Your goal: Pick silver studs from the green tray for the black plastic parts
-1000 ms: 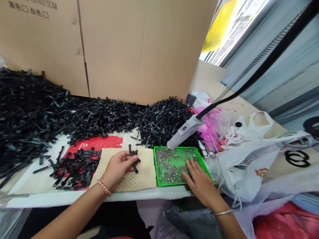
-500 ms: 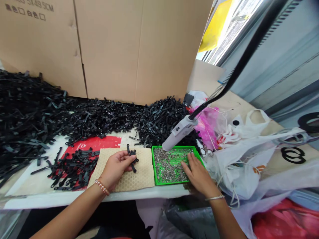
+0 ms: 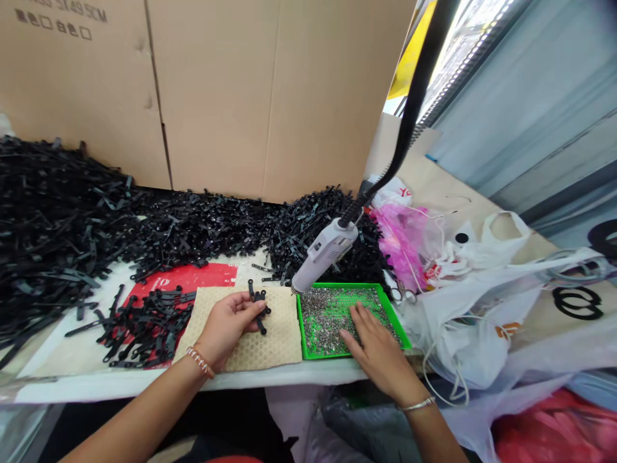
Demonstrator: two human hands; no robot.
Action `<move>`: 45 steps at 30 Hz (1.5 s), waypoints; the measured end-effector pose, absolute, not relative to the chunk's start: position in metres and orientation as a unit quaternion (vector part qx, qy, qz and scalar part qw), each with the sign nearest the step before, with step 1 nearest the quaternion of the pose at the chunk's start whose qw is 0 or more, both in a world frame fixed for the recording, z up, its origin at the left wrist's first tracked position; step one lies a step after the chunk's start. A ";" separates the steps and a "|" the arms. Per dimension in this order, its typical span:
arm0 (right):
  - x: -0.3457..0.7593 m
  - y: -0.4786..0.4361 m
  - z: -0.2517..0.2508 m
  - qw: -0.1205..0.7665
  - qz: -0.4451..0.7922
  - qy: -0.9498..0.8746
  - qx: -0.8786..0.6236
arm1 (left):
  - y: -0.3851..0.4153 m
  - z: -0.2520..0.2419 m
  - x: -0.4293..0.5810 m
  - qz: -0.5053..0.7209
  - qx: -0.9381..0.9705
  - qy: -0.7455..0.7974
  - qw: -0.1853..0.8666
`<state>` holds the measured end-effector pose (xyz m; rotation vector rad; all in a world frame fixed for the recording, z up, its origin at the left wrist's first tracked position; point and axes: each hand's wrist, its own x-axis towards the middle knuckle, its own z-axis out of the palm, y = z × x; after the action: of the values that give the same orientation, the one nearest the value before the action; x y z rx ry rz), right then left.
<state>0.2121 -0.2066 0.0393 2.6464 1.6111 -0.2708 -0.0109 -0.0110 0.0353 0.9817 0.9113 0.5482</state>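
Observation:
My left hand [image 3: 231, 325] pinches several small black plastic strips [image 3: 261, 308] with holed round ends, above a tan honeycomb-patterned mat [image 3: 274, 350]. Flat over a green tray [image 3: 354, 355] lies my right hand [image 3: 373, 341], fingers stretched among small silvery metal pieces [image 3: 322, 318]; each piece is too small to name surely. The tray's perforated floor shows through in patches. A white tool [image 3: 321, 254], like an electric screwdriver, hangs tilted from a thick black cord, its tip near the tray's back left corner. Left of the mat, loose black strips [image 3: 149, 321] cover a red sheet [image 3: 202, 275].
Large heaps of black strips [image 3: 53, 225] run along the back against a tall cardboard box [image 3: 212, 96]. To the right stand a pink plastic bag [image 3: 402, 238], scissors [image 3: 405, 294] and white plastic bags [image 3: 472, 347] with cords. The table's front edge [image 3: 144, 389] is close.
My right hand has swept leftward across the tray, with metal pieces pushed about. The tray's right side has shifted right. The white tool has swung left. My left hand keeps its hold.

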 end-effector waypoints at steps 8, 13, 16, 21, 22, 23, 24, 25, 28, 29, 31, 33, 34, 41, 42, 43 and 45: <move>0.189 -0.209 0.042 0.014 -0.102 0.536 0.838 | -0.011 0.033 -0.012 0.255 0.448 0.411 0.752; 0.170 -0.204 0.051 0.008 -0.120 0.573 0.811 | -0.011 0.034 -0.012 0.253 0.448 0.414 0.751; 0.185 -0.208 0.051 0.012 -0.118 0.571 0.812 | -0.011 0.034 -0.012 0.252 0.452 0.415 0.748; 0.235 -0.213 0.039 -0.037 -0.089 0.518 0.850 | -0.011 0.034 -0.012 0.251 0.446 0.415 0.752; 0.243 -0.212 0.036 -0.049 -0.085 0.509 0.855 | -0.011 0.034 -0.012 0.250 0.446 0.415 0.752; 0.249 -0.210 0.033 -0.053 -0.078 0.498 0.862 | -0.012 0.034 -0.012 0.250 0.447 0.414 0.752; 0.252 -0.208 0.031 -0.048 -0.071 0.488 0.869 | -0.012 0.034 -0.012 0.251 0.448 0.414 0.752; 0.252 -0.205 0.029 -0.037 -0.065 0.479 0.875 | -0.012 0.035 -0.012 0.251 0.449 0.414 0.751; 0.238 -0.197 0.030 -0.010 -0.079 0.481 0.873 | -0.012 0.036 -0.011 0.251 0.449 0.418 0.749; 0.229 -0.194 0.033 -0.009 -0.092 0.494 0.865 | -0.012 0.036 -0.011 0.251 0.449 0.419 0.748; 0.208 -0.191 0.040 -0.013 -0.123 0.528 0.840 | -0.011 0.036 -0.010 0.250 0.451 0.420 0.747; 0.189 -0.189 0.047 -0.011 -0.147 0.564 0.813 | -0.010 0.035 -0.010 0.251 0.453 0.420 0.745; 0.183 -0.188 0.050 -0.010 -0.153 0.575 0.804 | -0.010 0.035 -0.010 0.251 0.454 0.420 0.744; 0.215 -0.214 0.039 0.015 -0.083 0.509 0.856 | -0.012 0.037 -0.012 0.248 0.454 0.416 0.747; 0.222 -0.220 0.036 0.017 -0.066 0.493 0.867 | -0.012 0.037 -0.012 0.249 0.453 0.418 0.747; 0.227 -0.225 0.034 0.018 -0.053 0.481 0.875 | -0.012 0.037 -0.012 0.249 0.452 0.418 0.747; 0.227 -0.232 0.034 0.028 -0.051 0.470 0.881 | -0.012 0.037 -0.012 0.251 0.450 0.417 0.749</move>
<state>0.2268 -0.2325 0.0338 2.7175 1.4517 -0.1570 -0.0122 -0.0118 0.0366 0.9841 0.9111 0.5485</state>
